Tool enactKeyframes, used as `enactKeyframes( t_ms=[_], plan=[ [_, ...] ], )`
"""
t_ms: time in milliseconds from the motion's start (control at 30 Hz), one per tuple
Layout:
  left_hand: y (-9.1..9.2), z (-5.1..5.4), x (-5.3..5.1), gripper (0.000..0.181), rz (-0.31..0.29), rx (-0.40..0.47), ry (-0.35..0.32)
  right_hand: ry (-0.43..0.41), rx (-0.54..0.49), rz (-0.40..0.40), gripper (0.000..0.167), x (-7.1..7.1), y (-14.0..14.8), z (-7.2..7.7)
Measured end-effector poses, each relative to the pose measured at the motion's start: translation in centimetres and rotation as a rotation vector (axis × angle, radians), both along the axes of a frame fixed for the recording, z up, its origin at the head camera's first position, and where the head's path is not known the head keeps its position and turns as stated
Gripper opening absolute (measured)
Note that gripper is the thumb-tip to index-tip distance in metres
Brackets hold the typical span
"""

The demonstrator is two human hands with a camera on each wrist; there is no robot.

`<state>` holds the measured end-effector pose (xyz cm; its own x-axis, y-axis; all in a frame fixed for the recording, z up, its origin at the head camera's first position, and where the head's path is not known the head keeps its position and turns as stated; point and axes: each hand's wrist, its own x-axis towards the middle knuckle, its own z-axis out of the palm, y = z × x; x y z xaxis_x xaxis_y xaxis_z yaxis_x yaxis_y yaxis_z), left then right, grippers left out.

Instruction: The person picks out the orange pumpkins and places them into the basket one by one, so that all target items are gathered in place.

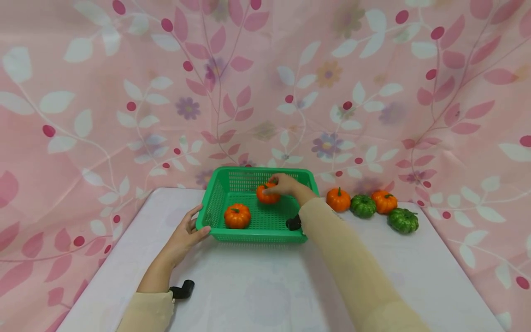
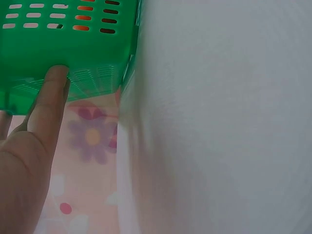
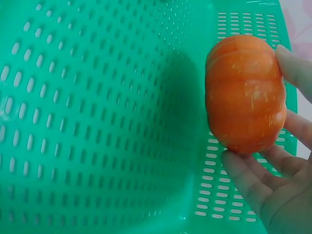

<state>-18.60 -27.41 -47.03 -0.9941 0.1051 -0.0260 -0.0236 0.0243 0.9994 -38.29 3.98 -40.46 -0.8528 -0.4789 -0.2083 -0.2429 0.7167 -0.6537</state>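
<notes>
Inside the green plastic basket (image 1: 257,234), my right hand (image 1: 287,185) grips a small orange pumpkin (image 1: 267,197) by its sides, near the back wall. The right wrist view shows this pumpkin (image 3: 246,92) between thumb and fingertips, above the slotted basket floor (image 3: 107,97); whether it touches the floor I cannot tell. A second orange pumpkin (image 1: 237,216) sits in the basket's front left. My left hand (image 1: 181,238) rests against the basket's left front corner, fingers spread. In the left wrist view, a straight finger (image 2: 48,105) touches the outside of the basket wall (image 2: 24,51).
Right of the basket, on the white table (image 1: 265,290), stand an orange pumpkin (image 1: 338,201), a green pumpkin (image 1: 363,206), another orange one (image 1: 384,203) and another green one (image 1: 403,221). A pink floral curtain (image 1: 265,92) hangs behind the table.
</notes>
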Motion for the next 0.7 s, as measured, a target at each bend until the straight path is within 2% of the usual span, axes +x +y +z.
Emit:
enactKeyframes(
  t_ms=[367, 700],
  plan=[
    [-0.1, -0.2, -0.1, 0.086, 0.004, 0.003, 0.008, -0.035, 0.040, -0.039, 0.059, 0.3, -1.1, -0.8],
    [-0.1, -0.2, 0.1, 0.087, 0.006, 0.000, 0.006, -0.106, -0.059, -0.096, 0.061, 0.0, -1.3, -2.0]
  ],
)
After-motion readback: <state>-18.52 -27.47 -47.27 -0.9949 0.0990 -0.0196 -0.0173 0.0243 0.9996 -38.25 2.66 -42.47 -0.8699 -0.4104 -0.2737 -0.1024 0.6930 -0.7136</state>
